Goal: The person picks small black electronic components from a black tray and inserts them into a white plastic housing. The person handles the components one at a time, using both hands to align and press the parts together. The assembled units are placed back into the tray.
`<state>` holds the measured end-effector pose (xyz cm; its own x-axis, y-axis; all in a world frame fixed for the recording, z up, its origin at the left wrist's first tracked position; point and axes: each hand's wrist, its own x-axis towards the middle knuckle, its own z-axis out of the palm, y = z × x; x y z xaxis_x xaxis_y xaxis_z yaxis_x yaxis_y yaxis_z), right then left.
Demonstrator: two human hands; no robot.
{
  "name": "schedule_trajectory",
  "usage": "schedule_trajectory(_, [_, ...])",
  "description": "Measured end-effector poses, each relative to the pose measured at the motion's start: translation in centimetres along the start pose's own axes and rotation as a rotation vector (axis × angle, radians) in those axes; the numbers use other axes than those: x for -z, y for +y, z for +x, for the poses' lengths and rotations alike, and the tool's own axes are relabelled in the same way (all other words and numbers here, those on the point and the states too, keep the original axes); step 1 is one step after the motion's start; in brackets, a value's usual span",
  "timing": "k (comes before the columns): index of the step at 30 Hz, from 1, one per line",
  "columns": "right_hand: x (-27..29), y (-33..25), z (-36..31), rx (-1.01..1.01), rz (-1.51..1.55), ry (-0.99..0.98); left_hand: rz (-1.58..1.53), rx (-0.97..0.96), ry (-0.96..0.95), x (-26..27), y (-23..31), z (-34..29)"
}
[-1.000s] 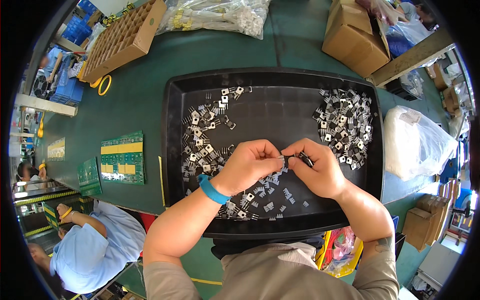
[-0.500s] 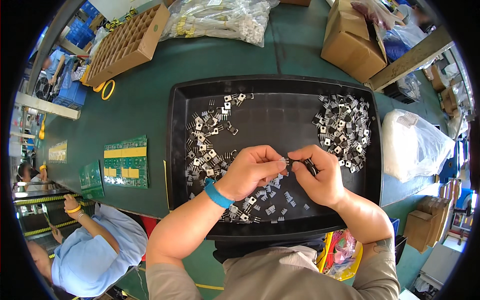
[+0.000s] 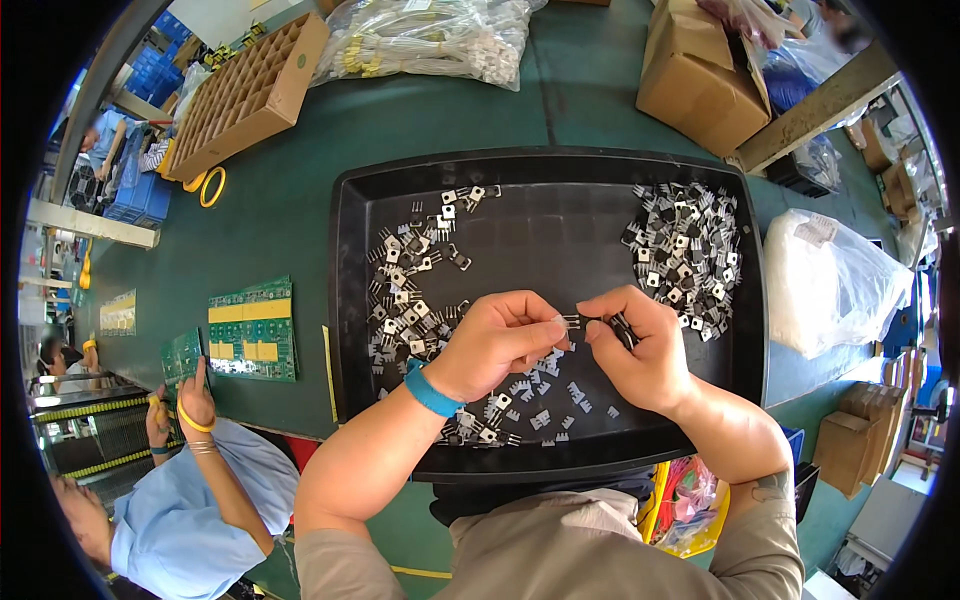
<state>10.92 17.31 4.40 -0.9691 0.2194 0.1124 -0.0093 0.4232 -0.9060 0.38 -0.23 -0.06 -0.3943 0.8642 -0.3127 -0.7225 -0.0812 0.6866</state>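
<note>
- A small finned metal component (image 3: 570, 322) is pinched between the thumb and fingers (image 3: 548, 328) of the left hand (image 3: 495, 345), closed tightly on its left end, above the middle of the black tray (image 3: 540, 168).
- The fingers (image 3: 597, 328) of the right hand (image 3: 640, 345) are closed on a small dark part (image 3: 622, 330) and are brought against the right end of the finned component, so the two pieces meet between the hands.
- A blue wristband (image 3: 430, 390) is worn on the left wrist.
- The joining is judged best done with both pieces held level and lined up before being pressed, with the grip kept near the ends so the thin legs are not bent; both hands are best kept low over the tray, so that a dropped piece is caught.
- At 9 o'clock of the hands, a loose scatter of finned pieces (image 3: 405, 300) is spread across the tray's left half, running down to 6 o'clock.
- At 2 o'clock, a denser heap of dark components (image 3: 685, 250) is piled near the tray's right wall.
- The tray is set on a green surface (image 3: 290, 210).
- Farther out at 9 o'clock, green circuit boards (image 3: 250, 330) are laid flat.
- At 11 o'clock a cardboard divider box (image 3: 245, 95) is seen, at 12 o'clock a clear bag of wired parts (image 3: 420, 40), at 1 o'clock a brown carton (image 3: 700, 85), and at 3 o'clock a white plastic bag (image 3: 830, 285).
- At 8 o'clock, another person in a light blue shirt (image 3: 190, 510) is seated, a hand near a small board.
</note>
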Motion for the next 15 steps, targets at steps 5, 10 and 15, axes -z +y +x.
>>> schedule_trajectory(5, [0.06, -0.13, 0.0, -0.002, 0.004, 0.0, 0.024, -0.006, 0.008, -0.19, 0.1, 0.01])
schedule_trajectory(10, [-0.12, -0.22, -0.02, 0.006, -0.033, -0.036, 0.074, 0.015, 0.026, -0.3, 0.1, 0.01])
schedule_trajectory(15, [0.49, -0.04, 0.47, -0.064, -0.016, -0.12, 0.141, -0.01, 0.07, -0.55, 0.63, -0.08])
